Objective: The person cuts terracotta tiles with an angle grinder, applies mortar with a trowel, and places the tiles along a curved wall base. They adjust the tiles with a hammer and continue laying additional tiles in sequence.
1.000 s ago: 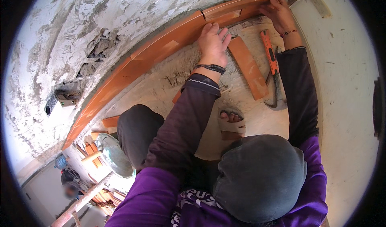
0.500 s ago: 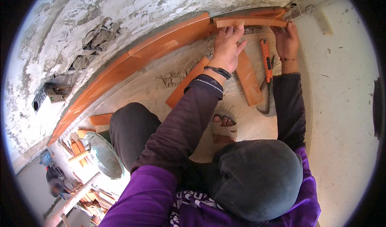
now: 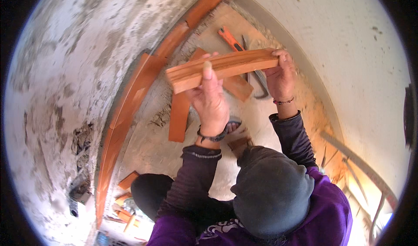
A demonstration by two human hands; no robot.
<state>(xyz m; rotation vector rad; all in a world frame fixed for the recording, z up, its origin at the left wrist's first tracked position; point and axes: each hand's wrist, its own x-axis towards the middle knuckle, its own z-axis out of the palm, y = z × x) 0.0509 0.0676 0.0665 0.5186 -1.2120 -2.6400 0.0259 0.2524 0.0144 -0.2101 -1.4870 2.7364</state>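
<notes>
Between my two hands is a long, narrow terracotta tile strip, lifted off the floor, its ribbed face showing. My left hand grips its left end, thumb across the face and fingers behind. The right end is pinched in my right hand. Below the strip, on the dusty floor, lie a flat terracotta tile piece and a second tile piece, partly hidden by the strip. An orange-handled hammer lies beyond it, its metal part partly covered.
A terracotta tile skirting runs along the foot of the rough, patchy left wall. A smooth pale wall rises at right. A metal bar frame stands lower right. More tile pieces lie by my left knee.
Both hands have drawn the tile strip away from the wall foot and raised it closer, turning its ribbed face into view. My view has swung toward the corner.
</notes>
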